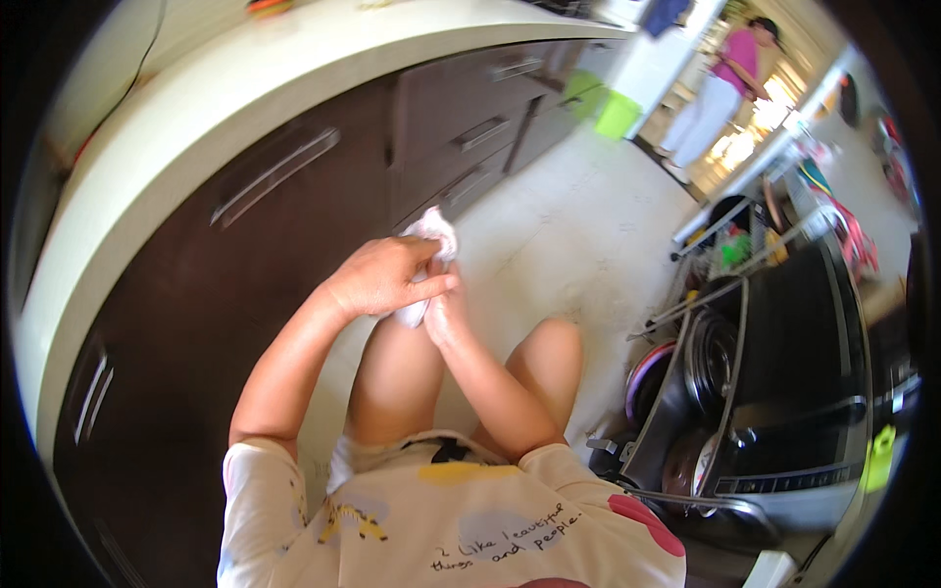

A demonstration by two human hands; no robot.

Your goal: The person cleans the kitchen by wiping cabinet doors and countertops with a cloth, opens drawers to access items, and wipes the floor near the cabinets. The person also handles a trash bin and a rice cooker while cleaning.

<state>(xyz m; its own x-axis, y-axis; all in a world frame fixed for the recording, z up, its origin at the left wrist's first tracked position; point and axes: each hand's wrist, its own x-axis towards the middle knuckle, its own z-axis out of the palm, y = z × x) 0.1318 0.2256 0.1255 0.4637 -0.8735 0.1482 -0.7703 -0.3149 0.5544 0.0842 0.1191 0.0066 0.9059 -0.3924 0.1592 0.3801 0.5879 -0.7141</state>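
A crumpled white and pinkish cloth [437, 229] is bunched between my two hands, above the knee on the left. My left hand [386, 275] lies across it from the left, its thumb reaching over the fingers of my right hand. From below, my right hand [445, 312] grips the same cloth, its fingers partly covered by my left hand. A lower fold of the cloth hangs out under my left thumb. Both hands are close to a dark cabinet front [294, 220], without touching it.
A pale curved countertop [140, 110] runs above the dark drawers. A green bin [619, 115] stands near a doorway with a person [724, 88] in it. To the right, a metal rack [691, 309] holds pans beside a black glossy appliance [794, 353]. Light tiled floor [559, 242] lies between.
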